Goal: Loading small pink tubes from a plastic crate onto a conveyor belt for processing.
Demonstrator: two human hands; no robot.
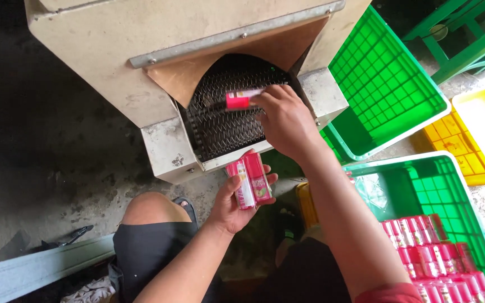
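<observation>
A small packing workshop, rough and industrial. A worn beige machine (141, 67) with a wire-mesh conveyor (225, 120) in its arched mouth stands on a stained concrete floor (46, 168). Green crates (388, 73) and a yellow crate (478, 134) crowd the floor's right edge, one filled with rows of identical red packs (439, 258).

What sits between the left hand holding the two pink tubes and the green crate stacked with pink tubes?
In the head view, the person's right forearm crosses that stretch, with a yellow plastic container on the floor beneath it.
</observation>
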